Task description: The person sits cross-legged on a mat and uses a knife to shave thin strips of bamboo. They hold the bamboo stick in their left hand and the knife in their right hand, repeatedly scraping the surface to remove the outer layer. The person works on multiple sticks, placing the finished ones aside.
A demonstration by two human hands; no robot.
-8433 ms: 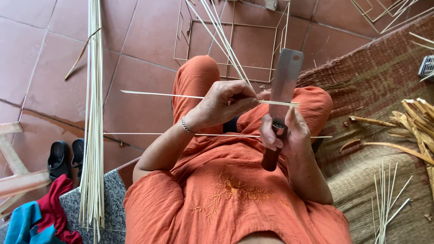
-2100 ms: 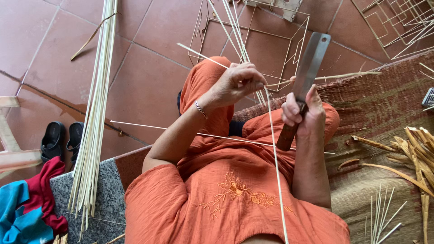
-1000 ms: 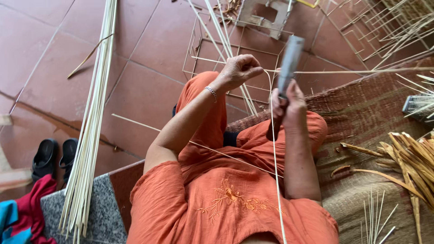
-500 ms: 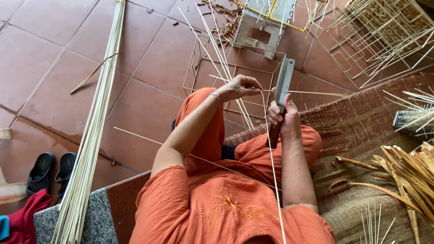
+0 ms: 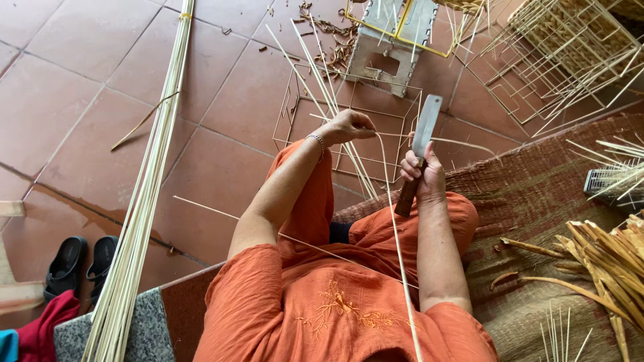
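A thin, pale bamboo strip (image 5: 396, 234) is seen stretched up from the lap of a person in orange clothing, seated at the edge of a woven mat (image 5: 537, 201), the landmark of the scene. No packages, labels or signs are to be made out; left of the mat, on the red floor tiles, a long bundle of pale splints (image 5: 144, 201) is laid out, tied near its far end by a yellow band, and a pair of black sandals (image 5: 80, 261) is set beside its near end. The strip is long, narrow and straw-coloured, bending over near its top. Its upper end is pinched between the fingertips of the left hand (image 5: 349, 126), closed tight above the knee. The right hand (image 5: 421, 175) is wrapped firmly round the dark wooden handle of a broad-bladed knife (image 5: 425, 127), held upright just right of the strip, the blade close beside it; contact cannot be told. Beyond the mat, wire-thin frames of splints (image 5: 557, 60) and a small metal stool (image 5: 389, 40) are seen; on the mat's right, split bamboo offcuts (image 5: 604, 261) are heaped.
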